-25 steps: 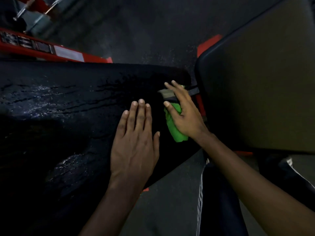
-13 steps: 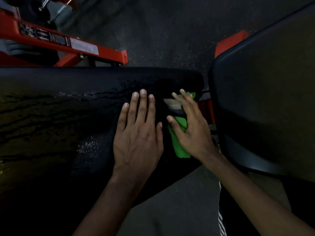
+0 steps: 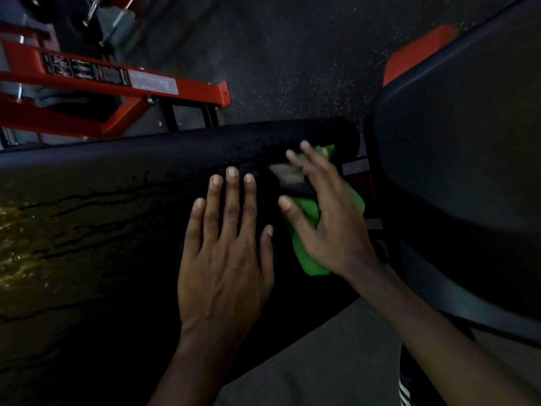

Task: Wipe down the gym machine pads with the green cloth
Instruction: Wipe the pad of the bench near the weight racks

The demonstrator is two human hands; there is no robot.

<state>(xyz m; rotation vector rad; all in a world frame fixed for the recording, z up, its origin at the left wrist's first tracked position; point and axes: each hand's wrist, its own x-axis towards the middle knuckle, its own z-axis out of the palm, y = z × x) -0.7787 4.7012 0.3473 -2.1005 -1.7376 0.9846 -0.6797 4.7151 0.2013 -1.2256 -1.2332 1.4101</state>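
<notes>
A long black gym pad (image 3: 117, 218) runs across the left and middle, its surface wet and streaked. My left hand (image 3: 228, 247) lies flat on it with fingers straight and together. Just to the right, my right hand (image 3: 325, 218) presses the green cloth (image 3: 310, 256) onto the pad's right end with fingers spread and nearly straight. A pale and dark patch of the cloth shows under the fingertips. A second black pad (image 3: 468, 171) stands at the right, apart from both hands.
An orange machine frame (image 3: 123, 80) with warning labels stands behind the pad at upper left. Another orange part (image 3: 415, 51) shows behind the right pad. Dark speckled floor (image 3: 292, 54) lies beyond, and grey floor below the pad. My dark striped trousers are at bottom right.
My right hand with the cloth has slid a little up the pad's right end. My left hand stays flat on the pad. The view has shifted, showing more orange frame.
</notes>
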